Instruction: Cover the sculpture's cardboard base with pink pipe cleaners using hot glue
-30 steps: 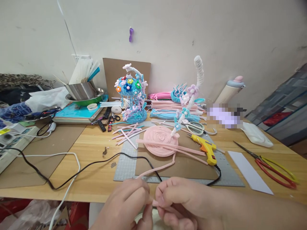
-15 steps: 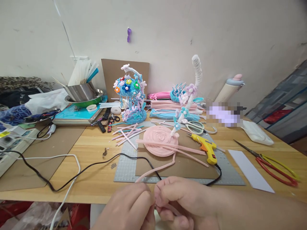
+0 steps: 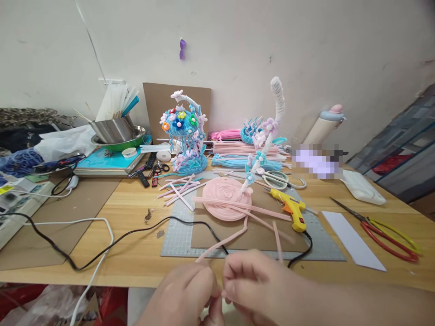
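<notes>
Pink fuzzy strip (image 3: 222, 242) runs from the near right edge of the flat coil (image 3: 226, 188), bends, and comes near and left to our left hand (image 3: 192, 290). That coil lies mid-table on the brown board (image 3: 220, 239), the flowered white stem (image 3: 268, 140) rising from its right side. We'd call this a joining step: it looks as though strip ends are being worked together at the fingertips, with another pink length (image 3: 277, 242), blurred, poking up beyond our right hand (image 3: 254, 280). Next, we reckon, it calls for a firm pinch on both sides and enough slack that the coil isn't tugged. Now the hands! Both are closed up small, fingers curled, thumbs pressed in, fingertips all but meeting just off the near table edge. Left seems to have the coil's strip; right pinches too, though its fingers hide most of what they grip, and we can't tell how the ends lie. Neither touches the yellow glue gun (image 3: 290, 208), waiting far right on the board's edge.
</notes>
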`<action>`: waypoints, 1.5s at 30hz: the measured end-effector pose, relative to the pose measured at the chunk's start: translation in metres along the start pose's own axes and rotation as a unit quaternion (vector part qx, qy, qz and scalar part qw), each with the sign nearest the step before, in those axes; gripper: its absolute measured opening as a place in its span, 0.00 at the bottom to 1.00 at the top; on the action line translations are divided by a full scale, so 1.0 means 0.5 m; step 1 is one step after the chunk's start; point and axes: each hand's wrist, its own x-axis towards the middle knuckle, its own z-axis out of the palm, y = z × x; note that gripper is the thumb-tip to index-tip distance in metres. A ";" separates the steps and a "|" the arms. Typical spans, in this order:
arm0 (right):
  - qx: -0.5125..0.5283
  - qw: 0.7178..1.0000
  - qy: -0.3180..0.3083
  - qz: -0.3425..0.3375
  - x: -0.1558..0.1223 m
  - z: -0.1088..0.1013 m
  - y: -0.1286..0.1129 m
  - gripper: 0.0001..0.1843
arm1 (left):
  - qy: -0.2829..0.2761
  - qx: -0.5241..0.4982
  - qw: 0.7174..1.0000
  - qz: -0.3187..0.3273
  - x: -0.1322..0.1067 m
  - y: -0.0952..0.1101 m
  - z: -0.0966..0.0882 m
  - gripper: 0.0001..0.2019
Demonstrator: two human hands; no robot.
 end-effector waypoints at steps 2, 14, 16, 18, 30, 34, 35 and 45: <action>0.196 0.959 -0.118 0.166 0.011 -0.005 -0.007 0.06 | -0.013 -0.004 1.000 0.006 -0.002 -0.001 0.000 0.11; -0.274 0.888 0.143 -0.340 0.004 0.020 0.017 0.13 | -0.019 -0.027 0.999 -0.016 0.000 0.003 0.007 0.10; -0.464 0.713 0.186 -0.492 -0.003 0.011 0.011 0.14 | -0.037 -0.029 0.998 -0.038 -0.001 0.004 0.008 0.11; -0.549 0.621 0.200 -0.522 -0.010 0.001 0.001 0.15 | -0.056 -0.030 0.996 -0.066 -0.002 0.004 0.008 0.12; -0.585 0.567 0.094 -0.572 -0.006 -0.038 0.007 0.18 | -0.169 -0.224 0.942 -0.182 0.012 -0.004 -0.004 0.08; -0.532 0.682 0.115 -0.488 -0.015 -0.029 0.003 0.11 | -0.123 -0.188 0.968 -0.108 0.019 -0.003 -0.013 0.09; -0.492 0.761 0.114 -0.408 -0.018 -0.024 -0.001 0.09 | -0.100 -0.162 0.978 -0.079 0.019 -0.003 -0.015 0.09; 0.191 0.957 -0.077 0.202 -0.004 -0.020 -0.047 0.03 | -0.019 -0.038 0.999 0.029 0.014 0.002 -0.010 0.10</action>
